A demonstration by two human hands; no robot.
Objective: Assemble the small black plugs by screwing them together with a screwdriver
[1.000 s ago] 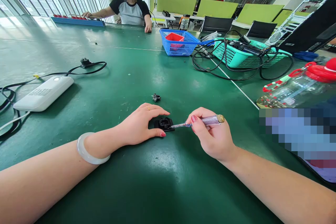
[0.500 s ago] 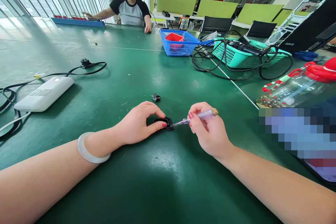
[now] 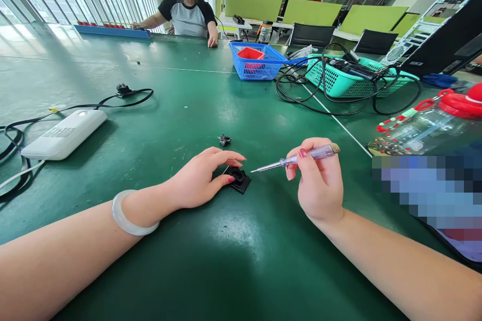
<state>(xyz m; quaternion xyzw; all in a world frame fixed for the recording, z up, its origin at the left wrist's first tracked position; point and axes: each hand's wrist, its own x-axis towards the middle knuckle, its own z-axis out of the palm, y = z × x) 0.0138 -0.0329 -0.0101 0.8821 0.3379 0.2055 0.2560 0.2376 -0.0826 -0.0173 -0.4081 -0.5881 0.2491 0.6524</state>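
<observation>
A small black square part point(image 3: 241, 183) with a raised round middle lies on the green table. My left hand point(image 3: 203, 176) has thumb and fingers around its left side, gripping it against the table. A clear purple screwdriver point(image 3: 315, 153) is held in my right hand point(image 3: 320, 180); its tip points left, just off the right corner of the black part and not touching it. Behind the part sits a small dark cluster point(image 3: 224, 140), its details too small to make out.
A white power bank point(image 3: 66, 134) and black cable are at left. Farther back stand a blue basket point(image 3: 258, 71) and a teal basket point(image 3: 331, 83) with cables. A red-lidded bottle point(image 3: 433, 125) is at right. A person point(image 3: 190, 17) sits across the green table point(image 3: 169, 286).
My right hand has moved right and slightly up, drawing the screwdriver tip away from the black part. The part has turned and shows more of its face; my left fingers have lifted a little.
</observation>
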